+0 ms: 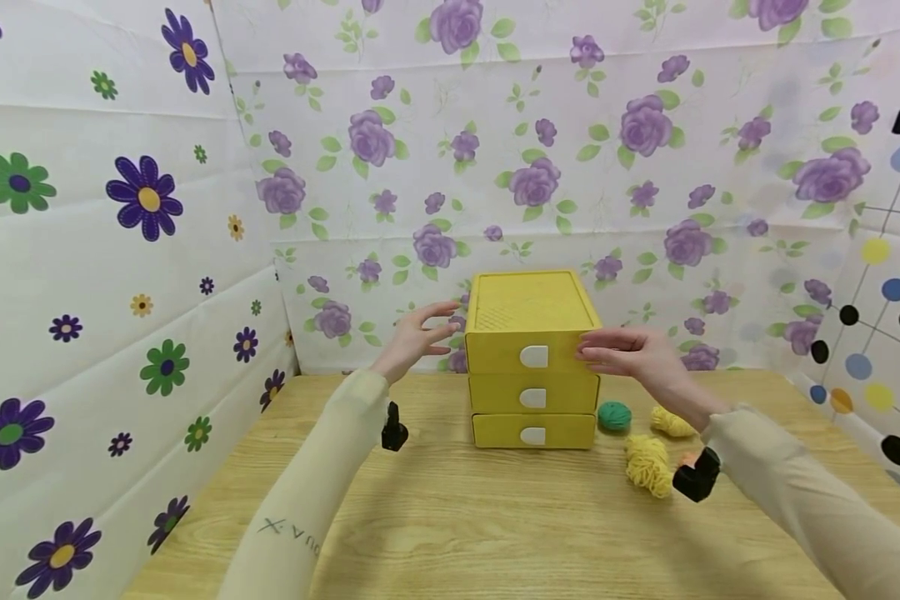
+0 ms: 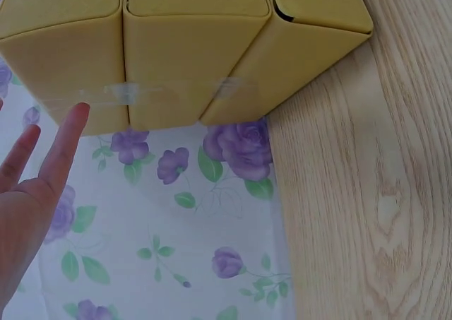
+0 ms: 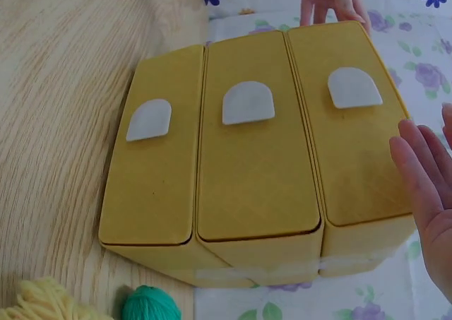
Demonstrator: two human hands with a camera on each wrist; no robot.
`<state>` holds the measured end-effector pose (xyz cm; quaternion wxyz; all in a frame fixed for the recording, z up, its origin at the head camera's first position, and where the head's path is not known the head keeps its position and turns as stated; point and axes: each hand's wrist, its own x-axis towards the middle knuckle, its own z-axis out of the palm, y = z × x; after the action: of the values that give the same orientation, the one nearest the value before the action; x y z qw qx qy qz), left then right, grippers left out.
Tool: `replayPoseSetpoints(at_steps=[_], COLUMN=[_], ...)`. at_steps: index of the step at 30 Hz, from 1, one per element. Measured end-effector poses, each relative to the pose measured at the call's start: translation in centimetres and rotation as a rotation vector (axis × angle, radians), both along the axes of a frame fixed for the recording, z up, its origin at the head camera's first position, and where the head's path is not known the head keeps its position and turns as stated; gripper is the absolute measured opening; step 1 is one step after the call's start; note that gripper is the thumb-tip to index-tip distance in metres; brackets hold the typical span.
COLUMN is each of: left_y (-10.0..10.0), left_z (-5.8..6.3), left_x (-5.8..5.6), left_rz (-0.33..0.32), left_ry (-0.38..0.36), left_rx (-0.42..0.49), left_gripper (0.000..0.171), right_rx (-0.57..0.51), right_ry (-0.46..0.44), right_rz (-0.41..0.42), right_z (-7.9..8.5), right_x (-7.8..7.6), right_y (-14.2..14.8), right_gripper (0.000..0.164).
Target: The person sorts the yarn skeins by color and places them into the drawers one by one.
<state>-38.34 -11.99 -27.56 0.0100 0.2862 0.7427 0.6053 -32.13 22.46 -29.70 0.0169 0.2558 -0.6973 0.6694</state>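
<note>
A yellow three-drawer box point(image 1: 534, 355) stands on the table, each drawer front bearing a white rounded tab point(image 3: 248, 102). All the drawers look closed. My left hand point(image 1: 417, 340) is at the upper left side of the box, fingers spread and extended, holding nothing; the left wrist view shows a gap between most of the hand and the side wall. At the upper right front corner is my right hand point(image 1: 633, 357), fingers straight and thumb apart. Its fingertips point(image 3: 400, 147) overlap the top drawer's edge; whether they touch it cannot be told.
Right of the box lie a green yarn ball point(image 1: 614, 416), a yellow yarn skein point(image 1: 648, 465), another yellow skein point(image 1: 672, 422) and a partly hidden orange piece point(image 1: 687, 459). Wooden tabletop point(image 1: 450, 525) extends in front. Flowered sheets point(image 1: 390, 208) hang behind and at the left.
</note>
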Motion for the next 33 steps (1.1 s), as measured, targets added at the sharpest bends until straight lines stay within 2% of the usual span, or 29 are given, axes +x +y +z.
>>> replayPoseSetpoints(at_steps=[5, 7, 13, 16, 25, 30, 33], left_y=[0.5, 0.6, 0.9, 1.2, 1.6, 1.7, 1.9], left_z=[0.8, 0.7, -0.2, -0.4, -0.5, -0.5, -0.5], left_x=[0.6, 0.3, -1.4, -1.8, -2.1, -2.2, -2.2], left_rz=[-0.014, -0.012, -0.009, -0.012, -0.019, -0.020, -0.026], left_ry=[-0.043, -0.050, -0.070, -0.075, -0.089, -0.101, -0.142], left_rx=[0.001, -0.001, -0.018, -0.022, -0.030, -0.040, -0.027], left_gripper=[0.043, 0.044, 0.047, 0.046, 0.044, 0.046, 0.047], right_rx=[0.023, 0.030, 0.017, 0.016, 0.046, 0.060, 0.071], right_ry=[-0.013, -0.016, -0.019, -0.027, -0.053, -0.058, -0.065], right_rz=[-0.013, -0.015, -0.046, -0.060, -0.047, -0.089, -0.110], right_z=[-0.3, -0.4, -0.8, -1.0, -1.5, -1.6, -1.8], right_x=[-0.2, -0.3, -0.5, -0.5, -0.8, -1.1, -1.3], right_y=[-1.0, -1.3, -2.3, -2.6, -3.4, -4.0, -4.4], right_gripper=[0.041, 0.040, 0.040, 0.040, 0.038, 0.039, 0.038])
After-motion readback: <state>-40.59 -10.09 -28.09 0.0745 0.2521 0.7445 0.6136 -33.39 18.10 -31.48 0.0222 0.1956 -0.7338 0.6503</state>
